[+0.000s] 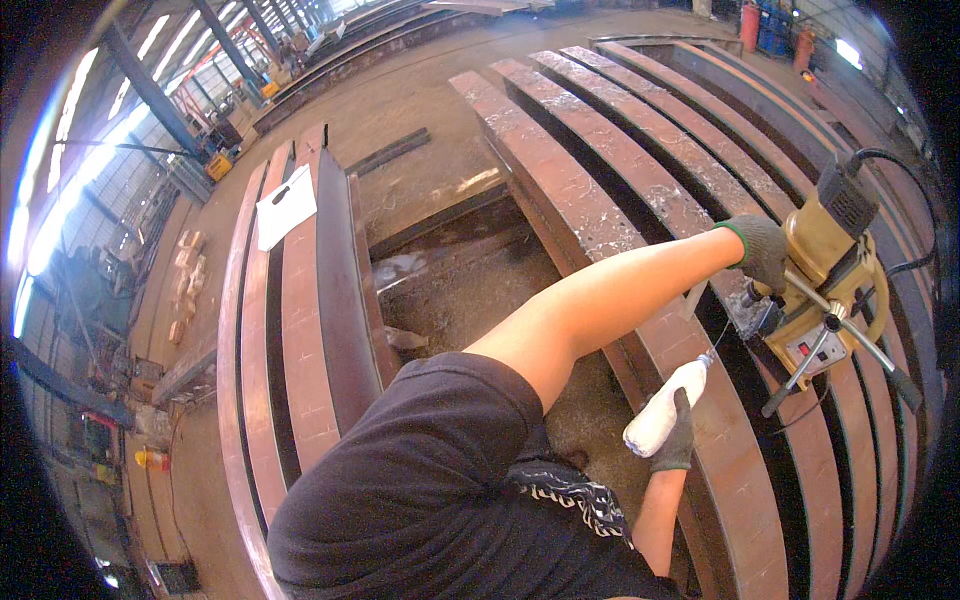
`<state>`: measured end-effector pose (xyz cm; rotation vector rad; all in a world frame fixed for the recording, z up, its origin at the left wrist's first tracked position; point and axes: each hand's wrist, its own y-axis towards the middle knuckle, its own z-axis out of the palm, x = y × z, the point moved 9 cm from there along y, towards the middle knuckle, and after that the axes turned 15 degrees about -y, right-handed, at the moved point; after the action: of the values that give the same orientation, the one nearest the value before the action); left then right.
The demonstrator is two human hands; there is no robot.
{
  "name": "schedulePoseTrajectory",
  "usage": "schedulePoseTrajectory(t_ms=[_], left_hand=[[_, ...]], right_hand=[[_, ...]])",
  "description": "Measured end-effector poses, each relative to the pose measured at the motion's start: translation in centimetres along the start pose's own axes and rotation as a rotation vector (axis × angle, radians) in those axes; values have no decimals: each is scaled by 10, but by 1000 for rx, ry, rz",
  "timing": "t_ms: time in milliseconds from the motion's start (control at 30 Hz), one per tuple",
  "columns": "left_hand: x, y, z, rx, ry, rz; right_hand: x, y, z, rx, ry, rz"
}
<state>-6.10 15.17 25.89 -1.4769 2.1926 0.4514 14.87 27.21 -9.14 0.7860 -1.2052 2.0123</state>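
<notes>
A yellow magnetic drill [822,235] with a dark motor top and a spoked feed handle [832,322] stands on the steel beams at the right. My left hand [762,255], in a dark glove with a green cuff, reaches across to it and closes against its near side; some fingers are partly hidden. In my right hand [682,430], also gloved, is a white squeeze bottle [665,408], tilted with its thin nozzle toward the drill's cutting end [752,310]. A fine line runs from the nozzle toward the drill. Metal shavings lie around that end.
Long reddish-brown steel beams [590,150] lie side by side with dark gaps between them, scattered with shavings. More beams [300,330] lie left, carrying a white sheet [287,208] with a dark object on it. A black cable [925,215] loops behind the drill. Red cylinders [750,25] stand far right.
</notes>
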Motion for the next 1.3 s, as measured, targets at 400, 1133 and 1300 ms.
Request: schedulePoseTrajectory(t_ms=[400,1133,1300], left_hand=[[15,11,10,-11,167,102],[-25,-16,-3,0,0,104],[-21,-15,-1,-7,44,102]], right_hand=[[28,-35,32,-22,4,-29],[47,-54,28,-93,-47,60],[52,-52,24,-138,-107,-2]])
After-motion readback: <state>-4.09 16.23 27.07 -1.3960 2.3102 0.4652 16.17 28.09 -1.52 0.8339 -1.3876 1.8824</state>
